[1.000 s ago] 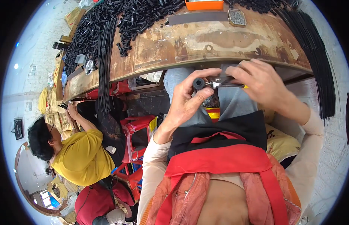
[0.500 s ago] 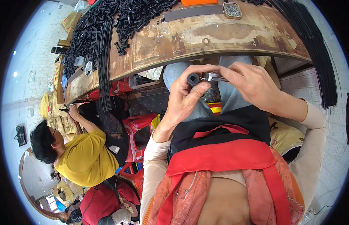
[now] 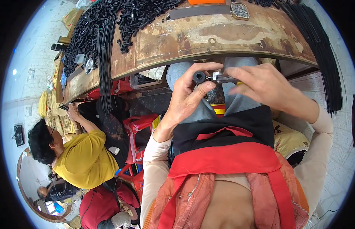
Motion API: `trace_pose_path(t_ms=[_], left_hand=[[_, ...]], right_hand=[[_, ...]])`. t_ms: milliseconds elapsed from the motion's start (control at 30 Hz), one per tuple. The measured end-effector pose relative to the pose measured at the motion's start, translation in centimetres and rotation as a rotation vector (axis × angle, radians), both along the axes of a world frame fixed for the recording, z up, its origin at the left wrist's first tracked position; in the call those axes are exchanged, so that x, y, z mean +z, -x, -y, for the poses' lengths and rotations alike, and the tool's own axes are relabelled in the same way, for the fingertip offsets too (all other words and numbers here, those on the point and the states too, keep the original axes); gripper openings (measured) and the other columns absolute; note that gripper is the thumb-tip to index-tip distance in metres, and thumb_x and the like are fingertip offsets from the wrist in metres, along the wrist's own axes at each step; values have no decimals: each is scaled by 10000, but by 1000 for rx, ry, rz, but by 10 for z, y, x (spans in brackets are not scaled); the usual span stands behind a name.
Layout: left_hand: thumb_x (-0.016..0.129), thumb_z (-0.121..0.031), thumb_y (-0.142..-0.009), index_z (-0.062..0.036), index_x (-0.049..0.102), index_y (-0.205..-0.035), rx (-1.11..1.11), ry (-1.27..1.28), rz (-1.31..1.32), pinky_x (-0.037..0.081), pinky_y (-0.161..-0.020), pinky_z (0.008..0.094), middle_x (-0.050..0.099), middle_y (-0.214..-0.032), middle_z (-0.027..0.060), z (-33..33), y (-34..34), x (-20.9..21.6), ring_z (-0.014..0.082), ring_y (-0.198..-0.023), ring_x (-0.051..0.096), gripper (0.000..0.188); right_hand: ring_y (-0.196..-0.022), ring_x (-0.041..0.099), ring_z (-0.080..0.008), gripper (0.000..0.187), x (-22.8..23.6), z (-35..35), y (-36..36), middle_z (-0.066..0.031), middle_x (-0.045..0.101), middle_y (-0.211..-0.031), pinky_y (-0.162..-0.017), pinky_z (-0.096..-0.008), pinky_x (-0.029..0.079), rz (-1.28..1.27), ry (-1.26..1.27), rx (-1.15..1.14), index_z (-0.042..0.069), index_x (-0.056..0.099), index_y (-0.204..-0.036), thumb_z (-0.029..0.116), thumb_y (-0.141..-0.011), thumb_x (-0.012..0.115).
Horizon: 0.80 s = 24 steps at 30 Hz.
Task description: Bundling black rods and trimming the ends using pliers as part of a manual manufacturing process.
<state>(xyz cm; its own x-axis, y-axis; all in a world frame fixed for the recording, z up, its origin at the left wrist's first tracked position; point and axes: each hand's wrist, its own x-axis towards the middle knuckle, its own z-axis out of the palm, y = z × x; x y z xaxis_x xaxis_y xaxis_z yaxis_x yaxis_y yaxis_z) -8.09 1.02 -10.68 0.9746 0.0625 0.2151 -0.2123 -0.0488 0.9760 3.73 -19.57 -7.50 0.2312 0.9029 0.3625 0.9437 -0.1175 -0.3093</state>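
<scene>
Between the thumb and fingers of my left hand is a short black tube, its round hollow end facing me. A thin pale strand or wire shows beside it, too small to make out. My right hand is closed around a grey, plier-like metal tool; its thumb is smeared by motion. The tool's silver end is next to the tube, close to my left fingertips. Whether the two touch cannot be told. Both hands are above my lap, in front of the table edge.
The worn wooden table curves ahead, bearing a heap of black plastic parts, a dark flat strip and a tray of small metal pieces. Bundles of black rods overhang its edge. A person in yellow works at left.
My right hand's fingers have loosened and shifted right, uncovering more of the metal tool. My left hand keeps its hold on the black tube, which has barely moved.
</scene>
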Motion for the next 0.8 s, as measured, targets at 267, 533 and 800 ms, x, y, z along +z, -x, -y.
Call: trace_pose_path(t_ms=[267,533,800], left_hand=[[670,-415,-893,-10,622,-1216,-100,3,14,430,-750,215,634,-1093,14,-2,1,0,67,-859,534,520],[657,-229,-924,-30,592,-1263,-81,79,-82,423,-862,231,608,-1092,29,-15,-1,1,83,-970,519,399],[624,-222,-948,6,596,-1230,-131,66,-8,424,-851,240,616,-1063,16,-13,-6,-3,82,-947,523,364]], right_hand=[[-702,624,-162,480,19,8,10,-77,579,-740,-590,-301,460,-1023,546,-17,-6,480,-1141,193,-801,755],[-636,644,-202,360,39,2,-3,-118,588,-702,-563,-313,483,-998,351,-81,-27,461,-1184,123,-898,620],[-797,610,-283,370,27,13,1,-189,582,-919,-680,-391,464,-633,367,-51,-9,458,-1139,208,-889,623]])
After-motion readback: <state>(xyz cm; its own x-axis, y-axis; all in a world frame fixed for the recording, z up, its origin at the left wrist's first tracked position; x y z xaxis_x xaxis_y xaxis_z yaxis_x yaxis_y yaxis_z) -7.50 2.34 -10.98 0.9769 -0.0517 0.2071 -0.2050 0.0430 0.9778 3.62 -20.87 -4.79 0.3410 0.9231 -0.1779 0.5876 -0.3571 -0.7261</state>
